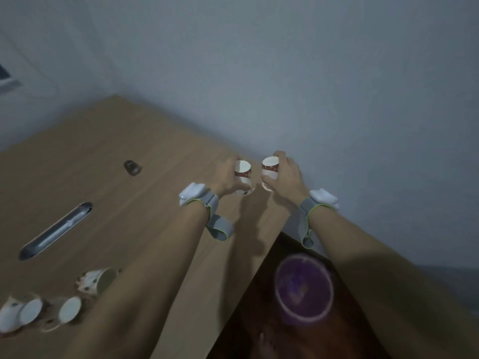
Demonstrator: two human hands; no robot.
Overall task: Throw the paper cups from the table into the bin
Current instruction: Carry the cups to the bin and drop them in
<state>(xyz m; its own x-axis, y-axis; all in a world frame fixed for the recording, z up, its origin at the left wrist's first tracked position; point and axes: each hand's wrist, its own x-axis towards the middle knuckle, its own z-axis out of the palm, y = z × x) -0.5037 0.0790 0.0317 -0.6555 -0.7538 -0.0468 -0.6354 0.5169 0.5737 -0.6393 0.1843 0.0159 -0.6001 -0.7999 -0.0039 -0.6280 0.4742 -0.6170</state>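
My left hand (225,177) grips a white paper cup with a red pattern (243,173) near the table's far right corner. Right beside it, my right hand (286,174) grips a second paper cup (270,168) of the same kind. Both cups are upright and held just above or on the wooden table (155,193); I cannot tell which. The purple bin (303,288) stands on the dark floor below my right forearm, next to the table's right edge. Three more paper cups lie on their sides at the table's near left: one (97,281), another (66,310) and a third (18,313).
A grey elongated object (55,230) lies on the left part of the table. A small dark object (132,167) sits further back. A pale wall rises right behind the table. White trackers are strapped to both wrists. A bare foot (267,344) shows on the floor.
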